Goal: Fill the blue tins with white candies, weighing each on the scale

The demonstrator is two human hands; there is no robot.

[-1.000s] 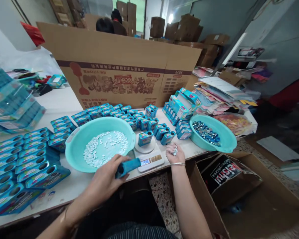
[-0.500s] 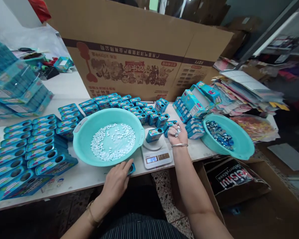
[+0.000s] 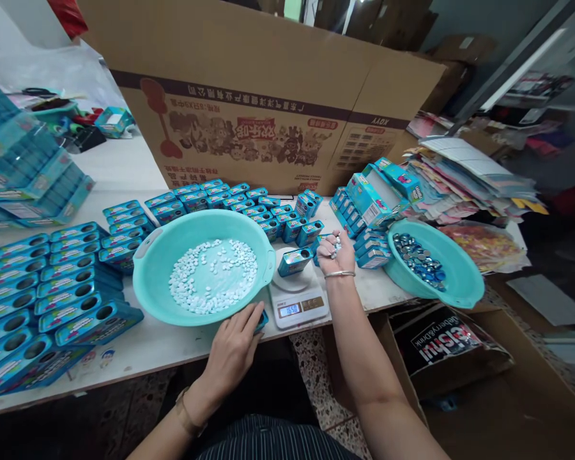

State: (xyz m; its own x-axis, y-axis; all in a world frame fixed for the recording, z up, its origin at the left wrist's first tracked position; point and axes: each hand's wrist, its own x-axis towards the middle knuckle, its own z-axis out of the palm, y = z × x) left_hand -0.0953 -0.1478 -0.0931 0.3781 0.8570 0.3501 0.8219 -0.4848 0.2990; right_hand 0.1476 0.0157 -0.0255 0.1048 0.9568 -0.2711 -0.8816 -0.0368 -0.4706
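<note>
My right hand (image 3: 336,254) is palm up beside the kitchen scale (image 3: 301,312), its fingers curled around several small white candies (image 3: 337,246). On the scale's round plate stands a blue tin (image 3: 294,261) with an opening in its top. My left hand (image 3: 234,345) lies at the table's front edge, below the large turquoise basin (image 3: 146,291). Its fingers bend over another blue tin (image 3: 262,321), mostly hidden, with one end showing. Loose white candies (image 3: 186,287) cover much of the basin's bottom. The scale's display is lit with digits.
Rows of blue tins (image 3: 84,276) with round holes fill the left and back of the table. A second turquoise basin (image 3: 464,281) holds shiny blue lids (image 3: 419,255). Behind stands a big cardboard sheet (image 3: 268,70); an open carton (image 3: 522,402) is below right.
My left hand and its tin have shifted slightly right, towards the scale. The digits on the scale's display have changed. My right hand stays closed on the candies. The whole view has shifted a little.
</note>
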